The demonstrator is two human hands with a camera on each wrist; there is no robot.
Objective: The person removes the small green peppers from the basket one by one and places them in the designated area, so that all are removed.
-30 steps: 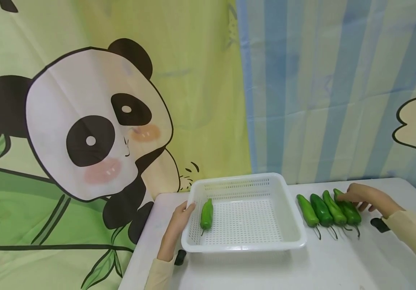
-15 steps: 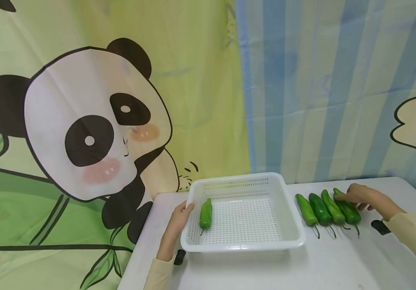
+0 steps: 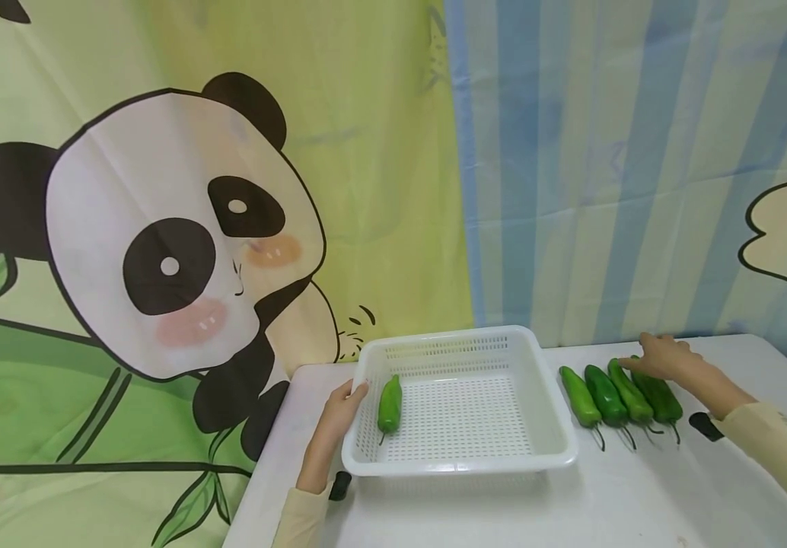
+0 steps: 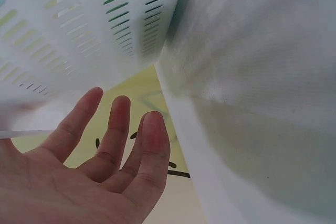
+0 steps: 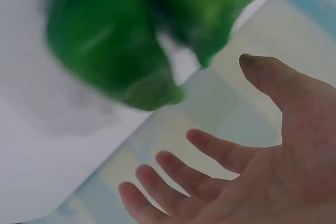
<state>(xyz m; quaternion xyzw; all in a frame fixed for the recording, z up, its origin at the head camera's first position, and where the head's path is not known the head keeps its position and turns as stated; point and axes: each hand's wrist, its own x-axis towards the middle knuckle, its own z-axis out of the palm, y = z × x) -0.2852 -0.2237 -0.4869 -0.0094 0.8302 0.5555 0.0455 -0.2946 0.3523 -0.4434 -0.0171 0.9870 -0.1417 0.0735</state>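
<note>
A white plastic basket (image 3: 458,461) with slotted walls stands on the table, one green pepper (image 3: 390,407) lying inside at its left. My left hand (image 3: 339,415) holds the basket's left rim, thumb over the rim; in the left wrist view the other fingers (image 4: 118,124) spread outside the slotted wall. Right of the basket, several green peppers (image 3: 606,396) lie side by side, stems toward me. My right hand (image 3: 667,359) hovers at the far tip of the rightmost pepper (image 3: 661,397), partly covering it. The right wrist view shows its fingers spread, apart from the blurred peppers (image 5: 110,45).
The white table (image 3: 489,510) ends at the back against a hanging cloth with blue stripes (image 3: 571,190) and a printed panda (image 3: 188,228). A black wrist device (image 3: 706,426) is at the right wrist, another black piece (image 3: 340,485) at the left.
My right hand has come off the rightmost pepper, moving slightly back and left, its fingers spreading. The left hand, basket and peppers have stayed in place.
</note>
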